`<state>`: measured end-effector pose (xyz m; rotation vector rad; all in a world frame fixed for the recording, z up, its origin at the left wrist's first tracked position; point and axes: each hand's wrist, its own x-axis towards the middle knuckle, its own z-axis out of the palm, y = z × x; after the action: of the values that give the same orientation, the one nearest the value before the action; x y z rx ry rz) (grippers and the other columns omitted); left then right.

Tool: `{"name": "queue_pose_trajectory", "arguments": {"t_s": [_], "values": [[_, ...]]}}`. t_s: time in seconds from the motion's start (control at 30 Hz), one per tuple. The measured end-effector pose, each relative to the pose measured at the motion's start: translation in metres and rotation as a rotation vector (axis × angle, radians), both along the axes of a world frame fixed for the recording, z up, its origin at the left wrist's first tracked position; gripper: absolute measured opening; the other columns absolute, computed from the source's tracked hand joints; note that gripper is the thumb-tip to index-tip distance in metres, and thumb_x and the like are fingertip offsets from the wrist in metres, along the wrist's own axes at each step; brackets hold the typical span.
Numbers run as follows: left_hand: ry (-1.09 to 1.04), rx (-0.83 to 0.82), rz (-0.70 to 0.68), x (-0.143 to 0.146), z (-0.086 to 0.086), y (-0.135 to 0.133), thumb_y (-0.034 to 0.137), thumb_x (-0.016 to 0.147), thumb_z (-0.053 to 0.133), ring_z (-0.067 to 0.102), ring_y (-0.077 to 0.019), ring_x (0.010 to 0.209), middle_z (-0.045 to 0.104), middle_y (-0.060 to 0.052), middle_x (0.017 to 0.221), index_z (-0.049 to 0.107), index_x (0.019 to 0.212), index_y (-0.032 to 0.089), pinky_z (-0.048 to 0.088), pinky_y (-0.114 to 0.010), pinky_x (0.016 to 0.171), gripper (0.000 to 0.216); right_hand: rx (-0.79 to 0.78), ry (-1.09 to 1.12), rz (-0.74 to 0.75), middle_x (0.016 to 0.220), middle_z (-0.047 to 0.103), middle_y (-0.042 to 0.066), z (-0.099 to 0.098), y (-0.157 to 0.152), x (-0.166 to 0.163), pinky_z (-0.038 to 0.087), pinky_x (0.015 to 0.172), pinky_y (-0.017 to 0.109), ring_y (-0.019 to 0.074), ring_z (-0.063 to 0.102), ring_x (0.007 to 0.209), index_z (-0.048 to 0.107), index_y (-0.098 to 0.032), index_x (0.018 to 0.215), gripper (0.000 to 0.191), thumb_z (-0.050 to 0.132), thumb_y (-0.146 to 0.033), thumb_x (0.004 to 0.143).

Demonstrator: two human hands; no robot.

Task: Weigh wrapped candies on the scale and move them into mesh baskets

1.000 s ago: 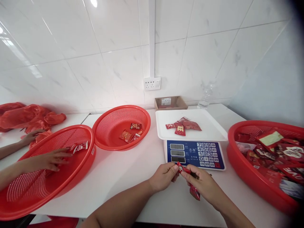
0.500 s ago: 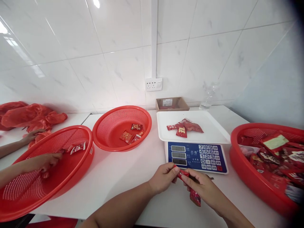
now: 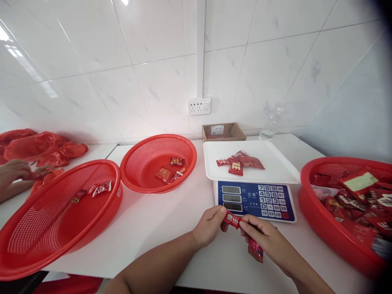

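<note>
My left hand (image 3: pixel 210 224) and my right hand (image 3: pixel 263 239) meet just in front of the scale. Both pinch a small red candy packet (image 3: pixel 232 220) between their fingertips. A second red packet (image 3: pixel 255 250) hangs from under my right hand's fingers. The white weighing scale (image 3: pixel 255 198) with a blue keypad stands right behind my hands. Its white tray (image 3: pixel 275 163) carries a few red packets (image 3: pixel 239 163).
A red basket (image 3: pixel 309 204) full of packets sits at the right. Two red baskets are on the left: the middle one (image 3: pixel 147 163) holds a few candies, the near one (image 3: pixel 45 228) holds two. Another person's hands (image 3: pixel 14 171) touch red bags (image 3: pixel 43 147) at far left. A cardboard box (image 3: pixel 223 131) and a clear bottle (image 3: pixel 271 122) stand by the wall.
The other person's hand has left the near left basket and moved back to the red bags. My hands stay together on the packet, shifted slightly.
</note>
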<state>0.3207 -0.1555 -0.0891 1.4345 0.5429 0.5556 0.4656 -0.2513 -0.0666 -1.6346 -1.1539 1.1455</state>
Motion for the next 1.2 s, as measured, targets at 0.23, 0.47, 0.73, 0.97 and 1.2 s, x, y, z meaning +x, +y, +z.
{"name": "queue_pose_trajectory", "arguments": {"t_s": [0.23,0.47,0.73,0.97,1.2], "values": [[0.029,0.089,0.005,-0.0001,0.0009,-0.0023,0.064,0.086,0.033,0.04,-0.0105,0.054,0.045,0.002,0.056,0.043,0.062,0.018,0.034,-0.025,0.056,0.052,0.031,-0.044,0.003,0.062,0.052,-0.001,-0.001,-0.0004,0.0021,0.04,0.053,0.024,0.0133,0.048,0.057,0.057,-0.021,0.068,0.041,0.046,-0.058,0.082],[0.039,0.098,0.034,0.0007,-0.0006,-0.0035,0.063,0.086,0.032,0.041,-0.0105,0.054,0.044,0.002,0.056,0.042,0.062,0.019,0.034,-0.024,0.056,0.052,0.046,-0.065,0.009,0.061,0.052,-0.001,0.0016,-0.0001,0.0014,0.04,0.053,0.025,0.0137,0.048,0.057,0.058,-0.021,0.067,0.042,0.047,-0.058,0.082],[-0.008,0.01,-0.039,0.0003,0.002,0.0,0.067,0.083,0.034,0.043,-0.0108,0.055,0.047,0.001,0.057,0.047,0.066,0.016,0.035,-0.026,0.057,0.055,0.017,-0.047,0.008,0.063,0.051,-0.002,-0.0012,0.0011,0.0032,0.039,0.054,0.025,0.013,0.047,0.057,0.057,-0.021,0.071,0.042,0.046,-0.059,0.082],[0.001,-0.096,-0.207,0.0019,-0.0007,-0.0003,0.068,0.071,0.054,0.041,-0.0098,0.056,0.045,0.002,0.06,0.051,0.071,0.015,0.035,-0.024,0.056,0.053,-0.005,-0.006,0.019,0.067,0.054,0.0,-0.0033,0.0,0.0009,0.044,0.057,0.026,0.0154,0.052,0.063,0.057,-0.021,0.072,0.04,0.047,-0.059,0.081],[-0.001,-0.126,-0.194,0.0021,-0.002,-0.0009,0.065,0.071,0.058,0.042,-0.0101,0.057,0.047,0.002,0.062,0.052,0.071,0.015,0.036,-0.025,0.057,0.05,0.015,-0.038,0.03,0.066,0.055,-0.001,-0.0034,-0.0017,0.0014,0.044,0.056,0.025,0.0145,0.053,0.061,0.058,-0.022,0.071,0.039,0.047,-0.057,0.083]]}}
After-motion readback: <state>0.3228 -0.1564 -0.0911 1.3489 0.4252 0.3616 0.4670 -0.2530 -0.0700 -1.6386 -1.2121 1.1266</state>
